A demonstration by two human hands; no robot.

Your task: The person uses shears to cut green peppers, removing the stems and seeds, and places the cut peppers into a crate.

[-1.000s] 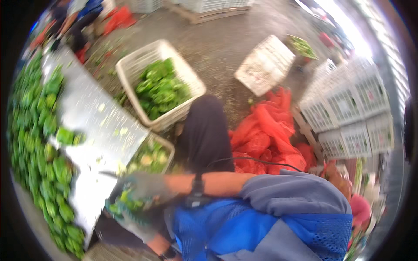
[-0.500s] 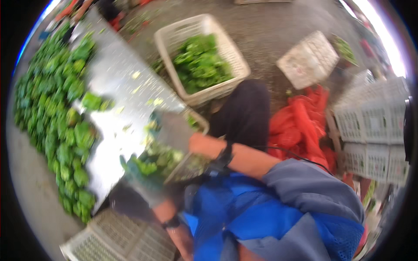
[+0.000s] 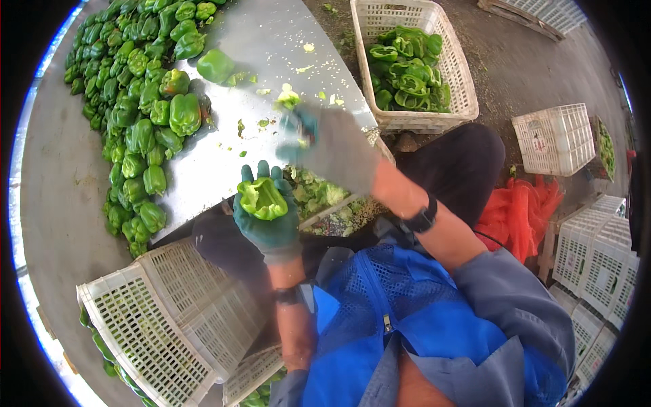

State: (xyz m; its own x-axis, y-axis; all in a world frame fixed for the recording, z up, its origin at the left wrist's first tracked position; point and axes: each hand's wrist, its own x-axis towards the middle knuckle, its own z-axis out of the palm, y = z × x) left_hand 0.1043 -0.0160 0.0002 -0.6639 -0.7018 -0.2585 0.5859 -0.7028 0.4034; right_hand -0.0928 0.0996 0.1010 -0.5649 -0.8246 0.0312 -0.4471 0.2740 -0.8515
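Observation:
My left hand (image 3: pixel 271 234), in a grey glove with teal fingers and palm, is turned palm up with a hollowed piece of green bell pepper (image 3: pixel 263 201) cradled in it, cut side up. My right hand (image 3: pixel 336 146), gloved alike, is just above and right of it over the metal table, blurred by motion. Its fingers curl round something small that I cannot make out. A pale green pepper core (image 3: pixel 288 97) shows beyond those fingertips. A whole green bell pepper (image 3: pixel 215 66) lies apart on the metal table (image 3: pixel 271 37).
A heap of green peppers (image 3: pixel 129 102) covers the table's left side. A white crate (image 3: pixel 468 102) of cut peppers stands beyond my knee, and a container of trimmings (image 3: pixel 322 193) sits by my lap. More crates (image 3: pixel 146 325) and red netting (image 3: pixel 519 217) lie around me.
The view has shifted and sharpened. My left hand now shows palm up with the hollowed pepper piece. My right hand is still over the table, blurred in both frames.

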